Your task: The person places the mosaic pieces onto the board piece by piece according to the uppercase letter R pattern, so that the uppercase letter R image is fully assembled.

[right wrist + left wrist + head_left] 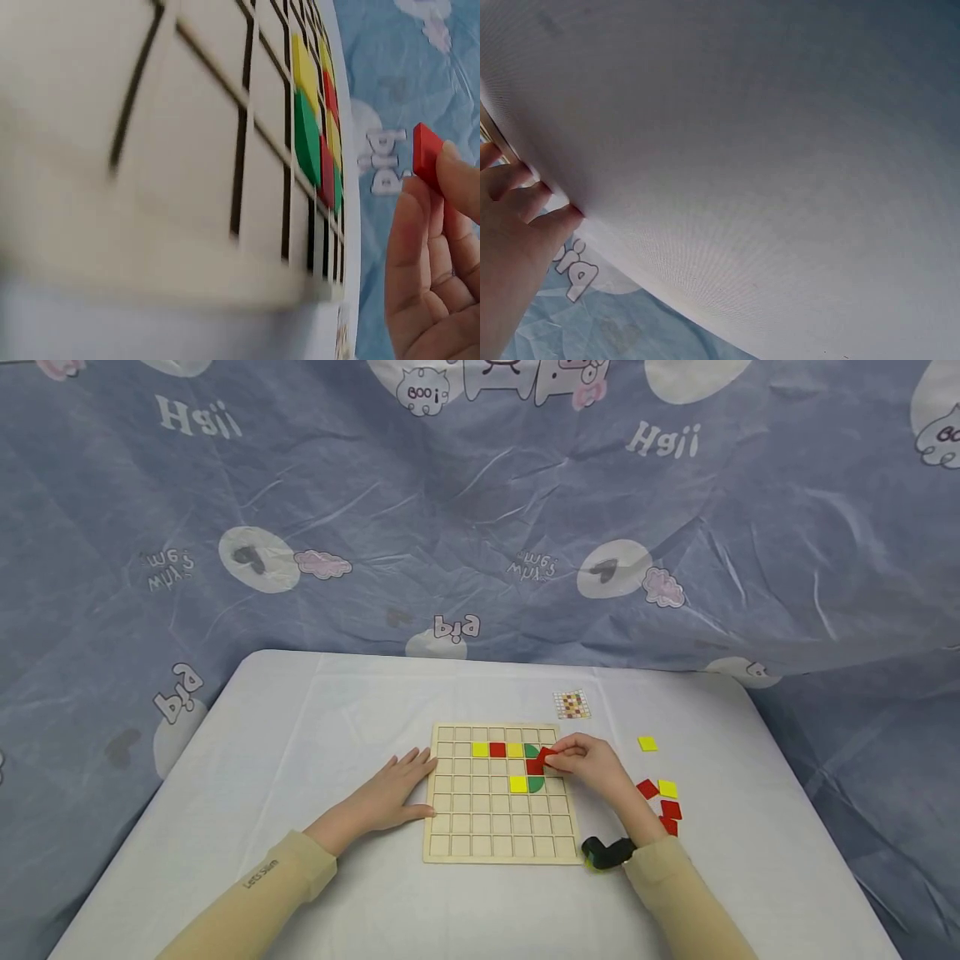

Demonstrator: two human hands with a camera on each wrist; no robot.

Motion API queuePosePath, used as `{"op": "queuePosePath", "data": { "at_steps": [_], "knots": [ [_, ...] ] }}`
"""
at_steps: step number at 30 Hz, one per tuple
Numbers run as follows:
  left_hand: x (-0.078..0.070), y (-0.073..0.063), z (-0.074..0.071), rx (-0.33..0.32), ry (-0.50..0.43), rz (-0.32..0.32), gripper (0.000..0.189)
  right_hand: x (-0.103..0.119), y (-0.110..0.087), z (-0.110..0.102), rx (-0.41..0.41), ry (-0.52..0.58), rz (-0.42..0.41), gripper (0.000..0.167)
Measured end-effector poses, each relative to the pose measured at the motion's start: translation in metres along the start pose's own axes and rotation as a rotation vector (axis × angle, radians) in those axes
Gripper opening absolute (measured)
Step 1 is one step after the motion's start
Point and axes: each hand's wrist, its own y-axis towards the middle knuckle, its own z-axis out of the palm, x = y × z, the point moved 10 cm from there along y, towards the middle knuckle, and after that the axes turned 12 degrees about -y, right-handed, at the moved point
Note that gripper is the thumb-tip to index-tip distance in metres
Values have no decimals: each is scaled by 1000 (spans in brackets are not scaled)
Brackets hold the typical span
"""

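Note:
A wooden grid board lies on the white table, with several red, yellow and green tiles set in its upper squares. My right hand pinches a red square tile between thumb and fingers, above the board's right side. Beneath that tile, in the head view, is a red tile in its square, between two green rounded tiles. My left hand rests with straight fingers at the board's left edge; its fingertips also show at the edge in the left wrist view.
Loose red tiles and yellow tiles lie right of the board. A small printed pattern card is behind it. Near the right forearm sits a black object, its kind unclear. A patterned blue cloth hangs behind the table.

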Motion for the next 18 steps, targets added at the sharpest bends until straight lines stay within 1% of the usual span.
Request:
{"op": "queuePosePath", "data": {
  "at_steps": [4,8,13,18],
  "knots": [
    [0,-1,0,-1,2,4,83,18,-3,24,55,8,-51,21],
    [0,-1,0,0,-1,7,83,32,-7,43,71,-66,-94,14],
    [-1,-2,-2,3,-9,3,83,46,-9,57,46,-183,-142,9],
    [-1,-1,-1,5,-7,1,82,53,-12,65,56,-253,-166,9]
  ]
}}
